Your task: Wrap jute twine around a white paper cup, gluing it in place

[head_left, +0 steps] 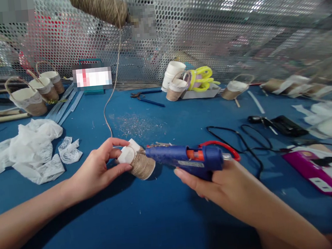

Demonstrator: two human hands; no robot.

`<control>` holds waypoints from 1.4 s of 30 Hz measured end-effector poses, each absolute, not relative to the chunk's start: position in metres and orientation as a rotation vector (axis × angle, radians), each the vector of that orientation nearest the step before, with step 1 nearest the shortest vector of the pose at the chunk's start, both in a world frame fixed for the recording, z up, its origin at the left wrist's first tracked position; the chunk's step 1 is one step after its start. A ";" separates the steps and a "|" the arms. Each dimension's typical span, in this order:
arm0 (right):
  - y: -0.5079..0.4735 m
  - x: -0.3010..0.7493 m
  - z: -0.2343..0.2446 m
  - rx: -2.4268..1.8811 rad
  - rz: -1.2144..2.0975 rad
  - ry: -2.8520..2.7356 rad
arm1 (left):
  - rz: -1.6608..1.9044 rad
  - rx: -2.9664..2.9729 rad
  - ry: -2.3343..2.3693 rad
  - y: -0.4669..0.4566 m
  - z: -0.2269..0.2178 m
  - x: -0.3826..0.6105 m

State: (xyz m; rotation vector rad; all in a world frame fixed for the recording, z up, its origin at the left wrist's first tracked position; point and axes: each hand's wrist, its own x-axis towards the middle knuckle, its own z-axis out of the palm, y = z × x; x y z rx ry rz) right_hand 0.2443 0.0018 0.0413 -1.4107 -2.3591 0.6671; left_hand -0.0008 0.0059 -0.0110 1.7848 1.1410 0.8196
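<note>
My left hand point(100, 169) grips a small paper cup point(139, 163) lying on its side on the blue table, its body wrapped in brown twine and its white end toward my fingers. My right hand point(217, 182) is closed round a blue hot glue gun point(186, 158) with an orange band and a red trigger loop. The gun's nozzle points left and meets the cup's wrapped side. A strand of twine point(113, 86) runs up from the cup to a big twine spool point(100, 6) hanging at the top.
Finished twine-wrapped cups with handles point(32, 97) stand at far left beside clear glue sticks point(65, 104). White lace cloth point(29, 152) lies left. Pliers point(147, 97), stacked cups point(174, 81), black cable point(243, 141), scissors point(276, 124) and a magenta box point(315, 169) lie right. Perforated metal screen point(233, 25) behind.
</note>
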 end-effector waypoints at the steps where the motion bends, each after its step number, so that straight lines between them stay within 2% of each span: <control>1: 0.003 0.244 0.042 -1.417 0.669 -2.356 | 0.817 1.782 1.140 0.006 -0.011 -0.001; 11: 0.009 0.243 0.040 -1.479 0.651 -2.337 | 0.807 1.775 1.171 0.005 -0.012 -0.001; 23: 0.013 0.242 0.037 -1.600 0.848 -2.158 | 0.831 1.790 1.164 0.006 -0.012 0.000; 34: 0.006 0.248 0.039 -1.415 0.638 -2.380 | 0.806 1.779 1.163 0.006 -0.012 -0.001; 42: -0.002 0.239 0.043 -1.363 0.666 -2.354 | 0.817 1.760 1.132 0.006 -0.013 -0.001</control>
